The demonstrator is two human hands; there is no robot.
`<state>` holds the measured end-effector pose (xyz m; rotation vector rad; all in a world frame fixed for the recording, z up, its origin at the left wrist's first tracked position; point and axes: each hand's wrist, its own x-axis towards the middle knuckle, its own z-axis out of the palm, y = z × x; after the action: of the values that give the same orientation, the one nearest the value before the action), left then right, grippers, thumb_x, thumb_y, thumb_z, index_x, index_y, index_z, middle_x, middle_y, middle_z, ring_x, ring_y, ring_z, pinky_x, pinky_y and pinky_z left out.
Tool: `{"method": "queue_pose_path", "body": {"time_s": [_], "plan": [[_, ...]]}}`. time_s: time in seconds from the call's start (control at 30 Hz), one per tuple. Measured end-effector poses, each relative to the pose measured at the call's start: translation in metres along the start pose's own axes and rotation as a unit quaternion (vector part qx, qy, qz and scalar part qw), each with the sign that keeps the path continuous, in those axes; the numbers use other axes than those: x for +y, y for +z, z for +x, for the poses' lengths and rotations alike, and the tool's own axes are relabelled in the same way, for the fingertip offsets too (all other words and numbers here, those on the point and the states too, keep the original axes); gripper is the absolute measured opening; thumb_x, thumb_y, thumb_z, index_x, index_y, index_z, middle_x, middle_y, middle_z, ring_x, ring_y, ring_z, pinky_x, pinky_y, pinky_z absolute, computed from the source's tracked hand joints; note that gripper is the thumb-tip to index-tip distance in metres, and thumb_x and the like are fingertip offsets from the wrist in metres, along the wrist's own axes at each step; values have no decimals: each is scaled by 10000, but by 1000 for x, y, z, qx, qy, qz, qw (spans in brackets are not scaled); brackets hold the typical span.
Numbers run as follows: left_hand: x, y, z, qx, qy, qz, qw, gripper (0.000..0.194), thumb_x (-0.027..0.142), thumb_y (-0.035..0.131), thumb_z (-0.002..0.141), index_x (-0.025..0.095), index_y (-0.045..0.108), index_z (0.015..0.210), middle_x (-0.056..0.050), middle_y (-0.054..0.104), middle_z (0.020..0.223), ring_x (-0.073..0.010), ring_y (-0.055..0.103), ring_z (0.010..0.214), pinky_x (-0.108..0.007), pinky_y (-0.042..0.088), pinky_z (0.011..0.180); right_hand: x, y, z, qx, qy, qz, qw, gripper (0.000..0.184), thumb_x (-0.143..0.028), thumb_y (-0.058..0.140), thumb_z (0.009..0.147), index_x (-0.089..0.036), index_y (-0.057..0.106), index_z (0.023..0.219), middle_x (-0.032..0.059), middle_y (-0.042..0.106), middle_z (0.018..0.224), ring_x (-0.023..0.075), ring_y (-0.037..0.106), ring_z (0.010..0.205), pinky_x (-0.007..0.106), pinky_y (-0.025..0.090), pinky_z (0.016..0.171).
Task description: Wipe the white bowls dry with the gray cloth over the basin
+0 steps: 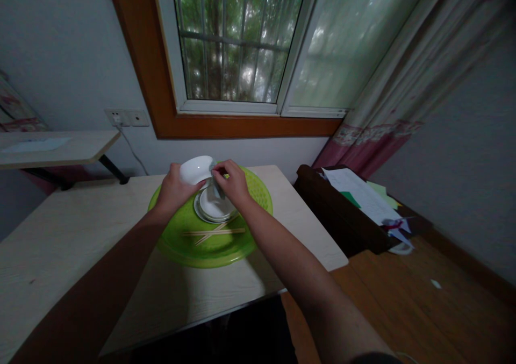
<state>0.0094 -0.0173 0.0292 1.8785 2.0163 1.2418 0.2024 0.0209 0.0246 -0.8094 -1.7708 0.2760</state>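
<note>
Left hand (176,190): holding white bowl (195,169) tilted on its side above a round green tray (173,245); thumb and fingers clamped about its wall. Right hand (235,184): at the bowl's right edge, fingers bent in close together beside a small greyish item (218,190); too blurred to tell whether they pinch it. Under the hands, stack of small white plates (216,207) on the tray. Nearer the person, light wooden chopsticks (231,230) lie crossed on the tray. Tray rests on pale wooden bench (298,219), below the window (237,47)
</note>
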Motion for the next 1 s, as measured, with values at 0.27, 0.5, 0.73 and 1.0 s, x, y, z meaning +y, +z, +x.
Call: {"method": "queue_pose_path", "body": {"time_s": [0.27, 0.5, 0.73, 1.0], "plan": [[-4, 3, 3, -5, 5, 12, 1000, 792, 633, 804, 624, 180, 494, 1194, -159, 689, 1133, -353, 691, 1065, -397, 544, 812, -6, 2, -1, -19, -14, 0, 1000, 32, -229, 673, 911, -221, 675, 879, 22, 681, 890, 175, 644, 860, 299, 518, 822], [1, 0, 1, -10, -13, 9, 1000, 771, 610, 816, 621, 194, 505, 1191, -154, 689, 1119, -359, 693, 1064, -408, 550, 804, 1, 1, 0, -2, 15, -5, 1000, 44, -229, 651, 910, -221, 672, 873, 19, 681, 888, 167, 642, 836, 298, 523, 809], [-3, 2, 2, -6, 7, 17, 1000, 787, 632, 805, 622, 177, 505, 1190, -163, 689, 1133, -370, 689, 1082, -403, 543, 813, -8, 1, -1, -19, -8, 0, 1000, 35, -219, 672, 898, -233, 666, 866, 21, 683, 886, 180, 645, 857, 318, 532, 839], [-2, 1, 0, -13, 4, 16, 1000, 769, 597, 816, 625, 190, 495, 1192, -160, 688, 1129, -359, 690, 1076, -398, 537, 813, 0, -1, 0, 32, 26, 10, 999, 60, -267, 641, 916, -222, 654, 879, 18, 662, 880, 164, 631, 816, 295, 523, 785]]}}
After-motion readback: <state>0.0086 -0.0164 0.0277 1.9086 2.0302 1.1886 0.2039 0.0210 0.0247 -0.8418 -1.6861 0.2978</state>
